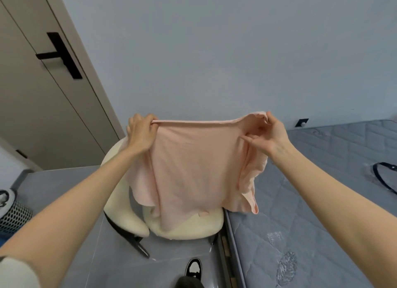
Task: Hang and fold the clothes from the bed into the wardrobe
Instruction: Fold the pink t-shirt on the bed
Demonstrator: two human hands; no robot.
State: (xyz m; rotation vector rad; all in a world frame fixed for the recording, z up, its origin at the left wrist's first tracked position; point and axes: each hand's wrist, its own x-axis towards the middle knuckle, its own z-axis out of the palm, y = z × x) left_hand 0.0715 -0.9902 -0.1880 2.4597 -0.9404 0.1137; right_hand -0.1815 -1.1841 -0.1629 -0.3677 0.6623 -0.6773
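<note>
Pink garment [193, 169]: you hold it up in the air, spread flat towards you, above and in front of the cream chair [193, 227]; it is off the bed [322, 201], which lies to your right.

Left hand [139, 133]: fingers curled over the top edge at the left corner, gripping the cloth. Right hand [270, 135]: pinching the right corner near a ruffled sleeve; one finger stretched out along the fabric.

Key relation: the top edge runs taut and level from one hand to the other; the body hangs straight down from your fingers. Both hands sit at about the same height and reach, neither plainly nearer. Judgement: a fold would bring the two corners together or lay the cloth flat on the bed at your right.

Hard to make out: whether the lower hem touches the chair seat or hangs just clear; which face of the garment you see; the left sleeve, bunched behind your wrist.

Outward: a black curved loop [384, 178] on the bed, cut off at the frame edge, possibly a hanger, cannot tell; a door [43, 105] at left; a mesh basket [12, 214] at the left margin, partly cut off. No wardrobe in view.
</note>
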